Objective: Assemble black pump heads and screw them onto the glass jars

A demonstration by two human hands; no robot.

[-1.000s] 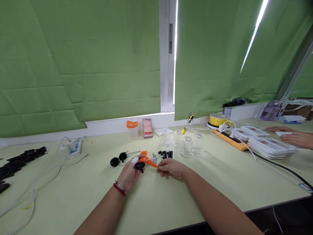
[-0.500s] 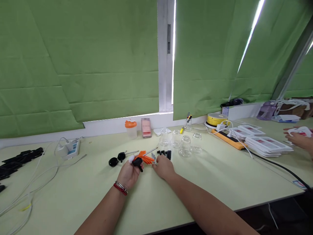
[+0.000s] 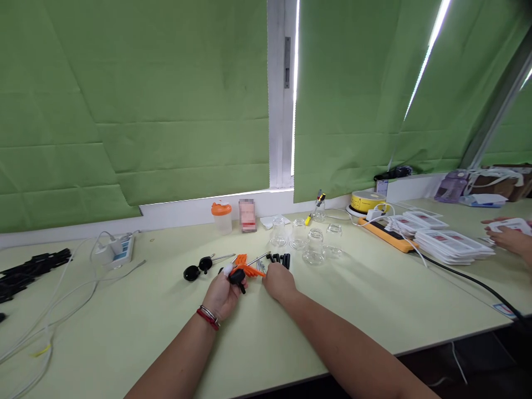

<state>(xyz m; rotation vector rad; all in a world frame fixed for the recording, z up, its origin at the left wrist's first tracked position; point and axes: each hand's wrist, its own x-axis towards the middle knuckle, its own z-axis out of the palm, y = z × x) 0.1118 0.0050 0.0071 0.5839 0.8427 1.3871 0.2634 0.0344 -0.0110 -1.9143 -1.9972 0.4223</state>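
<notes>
Window wall: green blinds [image 3: 174, 100] hang behind a pale worktop [image 3: 145, 327].
Left hand [image 3: 226, 295]: fingers curled round a black knob [image 3: 236, 276], as a second ago, in front of orange pieces [image 3: 251, 270].
Right hand [image 3: 280, 281]: now reaches over beside the metal pins [image 3: 258, 265] and black tubes [image 3: 286, 261]; a second ago its bent fingers showed nearer the camera. Fingers hidden; opening and hold cannot be told.
Co-worker's hand [image 3: 513, 239]: now holds a white card [image 3: 515, 224], farther from the card stack [image 3: 453, 246].

Two loose black knobs [image 3: 205, 264], five jars [image 3: 315, 254]
</notes>
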